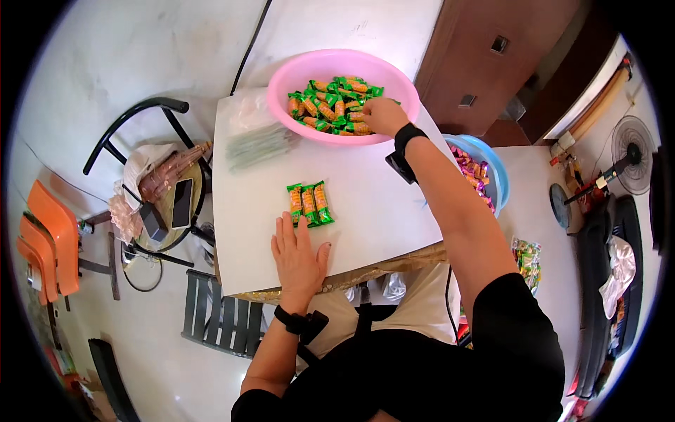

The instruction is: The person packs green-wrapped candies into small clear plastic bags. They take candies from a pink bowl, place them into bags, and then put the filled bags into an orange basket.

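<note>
A pink plastic basin (278, 112) stands at the far side of the white table, holding a pile of small snack packets (327, 108) in green and orange wrappers. My right hand (386, 116) reaches over its right rim with curled fingers at the pile; whether they grip a packet is hidden. Three matching wrapped packets (308, 203) lie side by side, upright in the view, on the tabletop. My left hand (299, 261) rests palm down just below them, its fingertips touching their lower ends and its thumb spread.
Clear plastic bags (258, 145) lie left of the basin. A blue basin (501, 179) with purple-wrapped packets stands beyond the table's right edge. A black-framed chair (198, 174) at left bears a smartphone (182, 203), a black box (153, 221) and bagged items. A standing fan (633, 154) is far right.
</note>
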Motion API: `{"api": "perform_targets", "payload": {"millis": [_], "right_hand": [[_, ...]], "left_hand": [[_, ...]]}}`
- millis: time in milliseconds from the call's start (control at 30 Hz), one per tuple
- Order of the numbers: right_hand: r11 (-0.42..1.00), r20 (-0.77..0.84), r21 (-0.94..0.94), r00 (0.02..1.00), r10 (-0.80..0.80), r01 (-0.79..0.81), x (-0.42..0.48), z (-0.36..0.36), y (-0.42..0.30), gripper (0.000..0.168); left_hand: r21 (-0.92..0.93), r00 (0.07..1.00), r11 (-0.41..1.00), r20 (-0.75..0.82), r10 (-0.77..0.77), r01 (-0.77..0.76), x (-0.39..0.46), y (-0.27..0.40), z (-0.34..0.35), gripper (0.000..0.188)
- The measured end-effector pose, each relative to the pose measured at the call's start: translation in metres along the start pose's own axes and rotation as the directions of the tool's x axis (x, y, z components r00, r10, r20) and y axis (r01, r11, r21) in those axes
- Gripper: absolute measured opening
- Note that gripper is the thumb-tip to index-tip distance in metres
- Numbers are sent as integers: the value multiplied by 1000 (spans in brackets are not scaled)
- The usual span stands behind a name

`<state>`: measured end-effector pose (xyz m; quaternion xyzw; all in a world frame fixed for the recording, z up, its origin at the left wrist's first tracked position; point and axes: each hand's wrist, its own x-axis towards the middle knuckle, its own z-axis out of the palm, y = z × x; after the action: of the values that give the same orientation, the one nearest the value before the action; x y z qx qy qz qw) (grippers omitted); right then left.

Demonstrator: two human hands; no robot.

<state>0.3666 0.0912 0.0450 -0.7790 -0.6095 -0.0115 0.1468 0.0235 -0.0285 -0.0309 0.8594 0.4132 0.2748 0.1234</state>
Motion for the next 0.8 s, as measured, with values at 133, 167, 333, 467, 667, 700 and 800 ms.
{"api": "perform_targets", "payload": {"millis": [133, 167, 333, 467, 667, 700, 800], "right_hand": [[980, 83, -197, 996, 37, -20, 22, 21, 5, 19], [977, 118, -213, 993, 18, 7, 24, 23, 9, 21], [989, 148, -147, 989, -5, 27, 26, 11, 9, 34], [991, -121, 94, 989, -83, 95, 1, -33, -19, 26], [856, -123, 456, 970, -209, 243, -95, -38, -76, 41], [844, -17, 510, 983, -181, 164, -112, -30, -77, 46], [877, 186, 480, 977, -106, 4, -133, 10, -81, 55]], "left_hand": [[-16, 1000, 1000, 9, -21, 21, 0, -1, -2, 68], [-21, 1000, 1000, 18, -23, 23, 1, 0, -2, 68], [-40, 1000, 999, 4, -15, 15, 1, 0, -1, 65], [-37, 1000, 999, -23, 7, -8, 1, -3, 2, 63], [7, 1000, 1000, -7, -12, 12, 1, -2, 2, 61], [5, 1000, 1000, -1, -2, 2, 1, 0, 3, 61], [11, 1000, 1000, -10, -5, 6, 1, 1, 2, 60]]}}
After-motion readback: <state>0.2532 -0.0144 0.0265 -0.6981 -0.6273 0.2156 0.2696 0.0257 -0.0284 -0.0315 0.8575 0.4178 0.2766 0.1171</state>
